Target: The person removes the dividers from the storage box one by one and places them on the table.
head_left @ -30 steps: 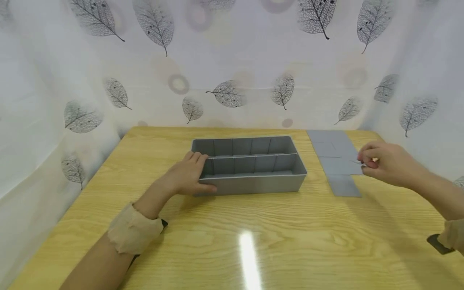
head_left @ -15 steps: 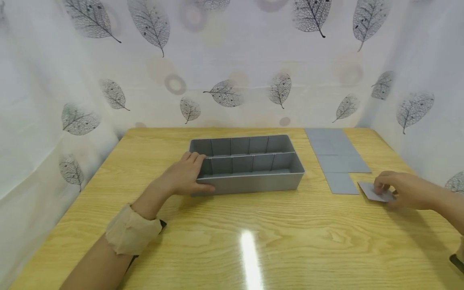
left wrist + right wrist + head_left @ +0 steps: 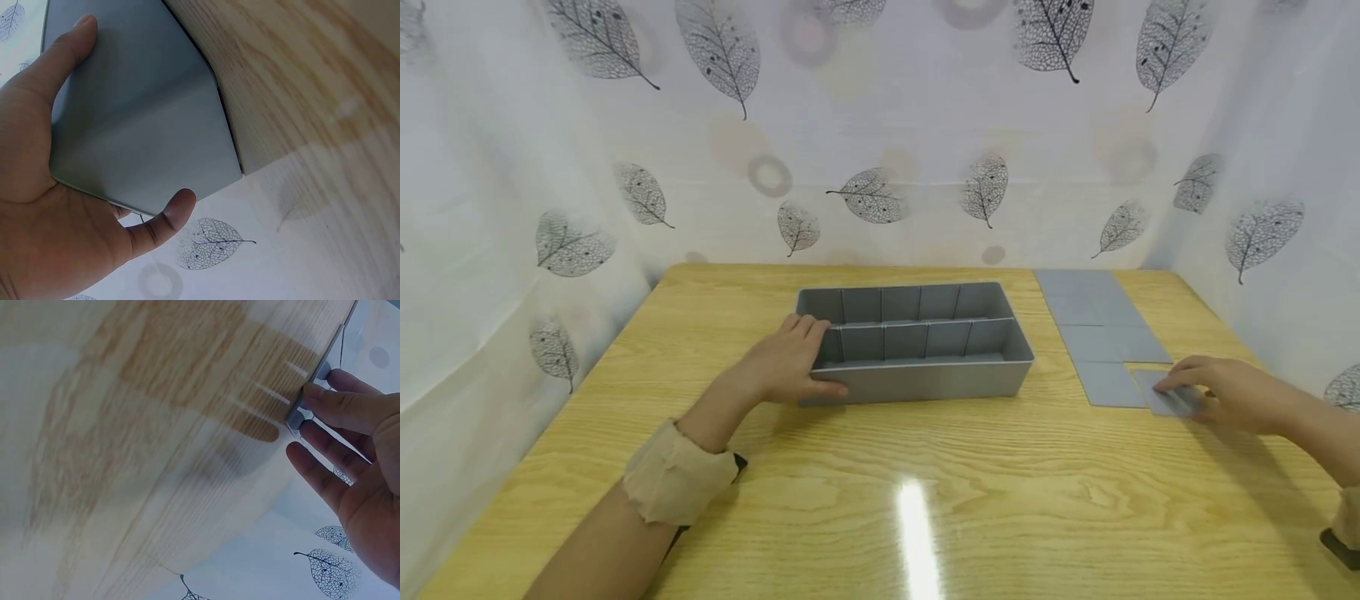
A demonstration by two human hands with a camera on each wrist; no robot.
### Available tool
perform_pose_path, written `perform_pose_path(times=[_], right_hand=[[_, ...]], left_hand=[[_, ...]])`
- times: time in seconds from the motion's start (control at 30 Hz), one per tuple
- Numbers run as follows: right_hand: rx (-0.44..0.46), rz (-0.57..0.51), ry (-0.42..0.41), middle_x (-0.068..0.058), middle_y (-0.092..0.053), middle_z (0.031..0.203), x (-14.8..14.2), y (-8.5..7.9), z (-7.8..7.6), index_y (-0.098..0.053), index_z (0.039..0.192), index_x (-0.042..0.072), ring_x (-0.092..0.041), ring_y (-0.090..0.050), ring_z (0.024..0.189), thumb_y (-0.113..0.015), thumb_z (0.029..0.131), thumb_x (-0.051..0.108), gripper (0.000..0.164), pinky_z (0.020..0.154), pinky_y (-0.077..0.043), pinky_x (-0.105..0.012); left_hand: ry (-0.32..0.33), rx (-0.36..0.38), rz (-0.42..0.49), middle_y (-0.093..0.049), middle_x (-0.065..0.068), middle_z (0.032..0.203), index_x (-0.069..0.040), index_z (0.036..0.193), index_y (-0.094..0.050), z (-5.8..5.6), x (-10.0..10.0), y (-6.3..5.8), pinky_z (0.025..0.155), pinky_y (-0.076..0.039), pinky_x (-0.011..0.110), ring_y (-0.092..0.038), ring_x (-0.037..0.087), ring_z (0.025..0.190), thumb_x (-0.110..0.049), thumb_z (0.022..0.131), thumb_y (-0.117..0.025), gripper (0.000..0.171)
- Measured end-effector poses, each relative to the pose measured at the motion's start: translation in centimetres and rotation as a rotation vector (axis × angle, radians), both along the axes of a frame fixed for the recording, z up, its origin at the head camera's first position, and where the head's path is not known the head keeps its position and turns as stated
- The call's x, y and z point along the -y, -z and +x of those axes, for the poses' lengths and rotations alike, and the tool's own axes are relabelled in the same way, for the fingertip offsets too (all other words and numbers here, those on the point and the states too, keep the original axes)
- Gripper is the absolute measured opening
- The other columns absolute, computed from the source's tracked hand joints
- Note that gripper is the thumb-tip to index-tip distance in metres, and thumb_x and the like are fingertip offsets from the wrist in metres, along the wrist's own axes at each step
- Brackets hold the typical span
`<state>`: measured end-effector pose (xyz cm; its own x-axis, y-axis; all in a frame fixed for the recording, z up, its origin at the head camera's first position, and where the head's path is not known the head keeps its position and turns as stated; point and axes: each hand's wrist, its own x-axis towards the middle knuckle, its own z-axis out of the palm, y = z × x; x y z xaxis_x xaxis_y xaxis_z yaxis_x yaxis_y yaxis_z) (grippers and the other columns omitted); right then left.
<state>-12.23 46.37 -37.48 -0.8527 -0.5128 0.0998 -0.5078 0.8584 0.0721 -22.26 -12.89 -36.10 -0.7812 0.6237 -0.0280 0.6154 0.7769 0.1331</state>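
A grey divided box with two rows of small compartments rests on the wooden table. My left hand grips its left end, thumb along the front wall and fingers over the rim. The left wrist view shows the thumb and little finger against the box's outer walls. On the right, my right hand holds a small flat grey panel low at the table, fingertips on top and thumb at its edge. In the right wrist view, this panel appears edge-on at the thumb.
Several flat grey panels lie nearly edge to edge on the right side of the table, just left of the held panel. A white leaf-print curtain surrounds the table's back and sides.
My right hand has brought the panel down from above the laid panels toward me; it was tilted and now lies nearly flat beside the front one. The left hand keeps its grip on the box.
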Motion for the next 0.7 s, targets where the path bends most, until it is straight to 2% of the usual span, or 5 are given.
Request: perform_pose_path(times=[0.17,0.3,0.7], right_hand=[[-0.002,0.012,0.013,-0.003,-0.068,0.106,0.23,0.04,-0.42,-0.077,0.104,0.013,-0.034,-0.066,0.095,-0.082,0.063,-0.009,0.047,0.074,-0.055,-0.04],[-0.004,0.008,0.024,-0.004,-0.068,0.105,0.37,0.02,-0.64,-0.076,0.103,0.012,-0.036,-0.066,0.097,-0.078,0.062,-0.013,0.048,0.079,-0.054,-0.048],[0.003,-0.001,0.025,-0.009,-0.069,0.106,0.48,-0.1,-0.97,-0.074,0.1,0.01,-0.039,-0.066,0.098,-0.082,0.062,-0.011,0.044,0.082,-0.052,-0.053]], left_hand=[[-0.005,0.0,0.002,-0.041,0.027,0.146,0.006,0.15,-0.031,0.11,0.0,0.01,0.114,-0.035,0.051,-0.035,0.041,0.138,-0.066,0.083,-0.069,0.105],[-0.009,-0.001,0.008,-0.041,0.026,0.146,0.006,0.149,-0.032,0.16,0.01,0.05,0.114,-0.034,0.051,-0.034,0.042,0.138,-0.066,0.082,-0.069,0.105],[-0.012,0.002,0.014,-0.041,0.027,0.146,0.006,0.149,-0.032,0.28,0.07,0.18,0.114,-0.034,0.051,-0.034,0.042,0.139,-0.065,0.083,-0.069,0.104]])
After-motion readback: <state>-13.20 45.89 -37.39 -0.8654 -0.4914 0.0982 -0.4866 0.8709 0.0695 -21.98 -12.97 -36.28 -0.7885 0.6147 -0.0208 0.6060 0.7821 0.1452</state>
